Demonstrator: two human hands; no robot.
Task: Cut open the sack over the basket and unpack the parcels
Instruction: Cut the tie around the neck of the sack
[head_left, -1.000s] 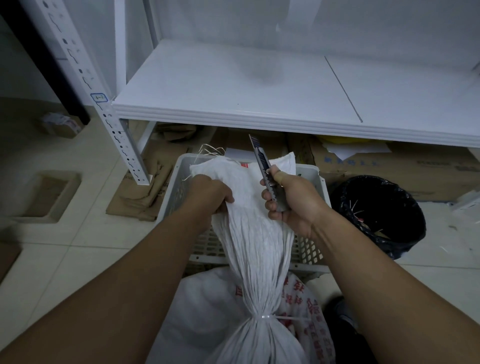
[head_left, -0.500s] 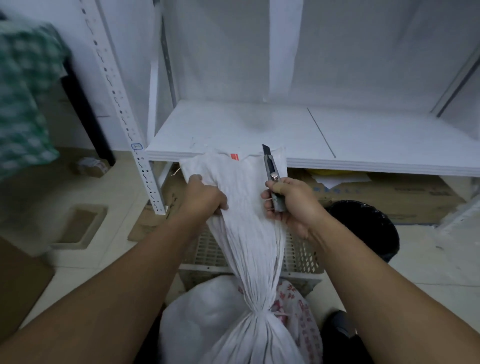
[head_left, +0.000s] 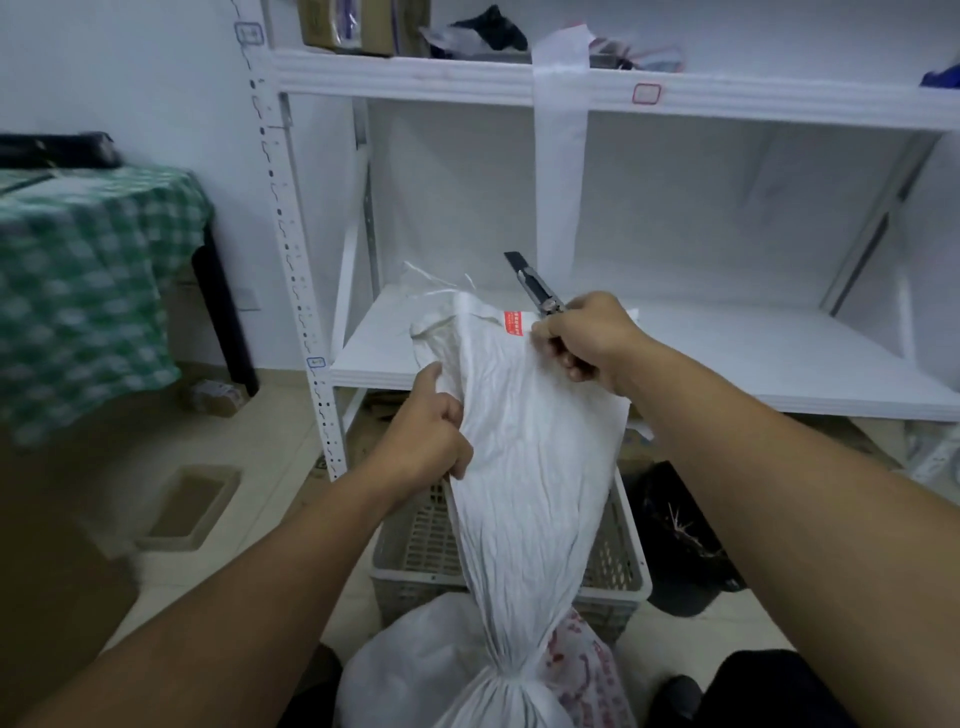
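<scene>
We find the basket mouth mostly filled by the raised sack, open only along its left and right rims, the knife bare above, the shelf closing the far side, the post left, the bin close on the right.

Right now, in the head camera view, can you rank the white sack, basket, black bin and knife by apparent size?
1. white sack, also nearest the camera
2. basket, partly behind the sack
3. black bin, partly behind an arm; unsure versus basket
4. knife
</scene>
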